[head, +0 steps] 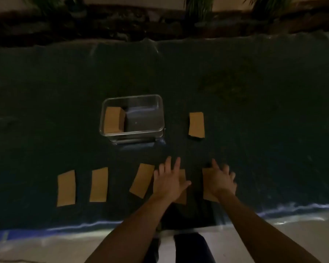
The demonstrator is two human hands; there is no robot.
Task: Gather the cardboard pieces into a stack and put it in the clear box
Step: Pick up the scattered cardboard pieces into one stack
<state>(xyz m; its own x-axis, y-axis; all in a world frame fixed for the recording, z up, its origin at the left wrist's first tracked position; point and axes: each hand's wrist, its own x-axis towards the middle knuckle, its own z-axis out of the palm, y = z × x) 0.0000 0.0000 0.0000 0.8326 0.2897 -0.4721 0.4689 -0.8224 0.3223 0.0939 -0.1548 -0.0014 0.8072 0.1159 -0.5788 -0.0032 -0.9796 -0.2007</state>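
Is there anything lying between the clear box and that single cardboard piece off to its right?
No. In the head view, only bare dark cloth separates the clear box from the cardboard piece.

The cover over my worktop is a dark sheet that wrinkles and catches glints along its far and near edges, so it looks like thin plastic with a slight sheen. The box is clear, glossy hard plastic with smooth walls. The pieces are plain brown cardboard, matt and flat. The floor past the near edge is pale and smooth.
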